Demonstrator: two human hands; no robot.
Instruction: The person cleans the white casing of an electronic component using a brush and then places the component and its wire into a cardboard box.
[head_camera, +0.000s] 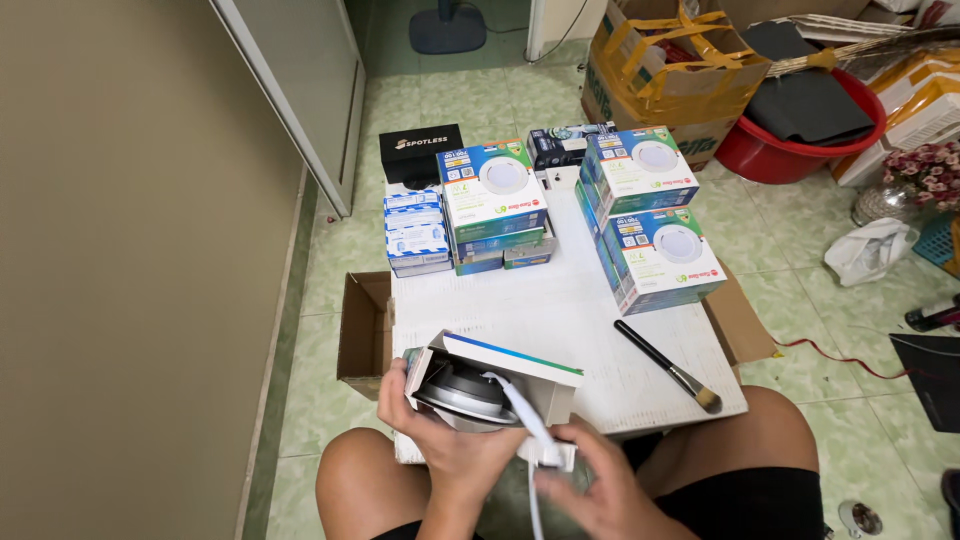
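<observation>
Above a white tabletop (560, 310) on green floor tiles (800, 260), an open-ended white cardboard box (500, 375), mouth toward the wearer, is clasped by the left hand (440, 445), while a white cable (525, 415) is pinched in the right hand (600, 490).

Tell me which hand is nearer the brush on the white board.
Right. The right hand is below-left of the brush, pinching the white cable; the left hand is farther left, holding the open box.

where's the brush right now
In the head view the brush lies flat on the white board, toward its right front edge, just below the lower of the two stacked lamp boxes and right of the hands.
</observation>
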